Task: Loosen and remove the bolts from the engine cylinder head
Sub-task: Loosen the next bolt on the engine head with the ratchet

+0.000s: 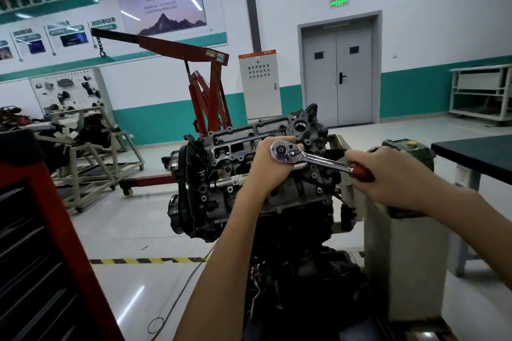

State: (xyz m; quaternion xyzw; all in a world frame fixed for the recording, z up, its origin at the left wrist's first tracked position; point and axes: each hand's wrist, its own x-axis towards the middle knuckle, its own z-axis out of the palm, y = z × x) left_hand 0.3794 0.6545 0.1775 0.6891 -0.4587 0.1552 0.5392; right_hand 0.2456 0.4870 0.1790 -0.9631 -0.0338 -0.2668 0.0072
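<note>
- the bolt under the ratchet wrench [310, 158] cannot be seen; it is hidden by the left hand [270, 167].
- the left hand is curled round the round head end of the wrench, right on top of the cylinder head [235, 144].
- the red handle of the wrench is gripped by the right hand [388, 174], with the fingers wrapped round it, just to the right of the cylinder head.
- the near side of the cylinder head is covered by the left wrist, and the small holes and bolts on it cannot be told apart.
- the part of the engine below the cylinder head is dark and hard to make out.
- both arms are cut off at the edges of the picture.
- a red tool cabinet [41, 230] is seen to the left of the cylinder head and nearer, cut off by the edge.
- a red crane [210, 86] is stood behind the cylinder head, with a chain and hook hung from its arm.
- a white stand [401, 257] is placed just to the right of the cylinder head, and a dark table [476, 155] further right.
- another engine on a pale frame [91, 133] is kept well to the left of the cylinder head.
- a grey box [259, 83] and a grey double door [336, 75] are seen far behind the cylinder head.
- a shiny pale floor [124, 216] is spread below the cylinder head, marked with a yellow and black stripe [146, 260] and crossed by a thin cable [177, 299].
- white walls with a green band are seen behind the cylinder head.
</note>
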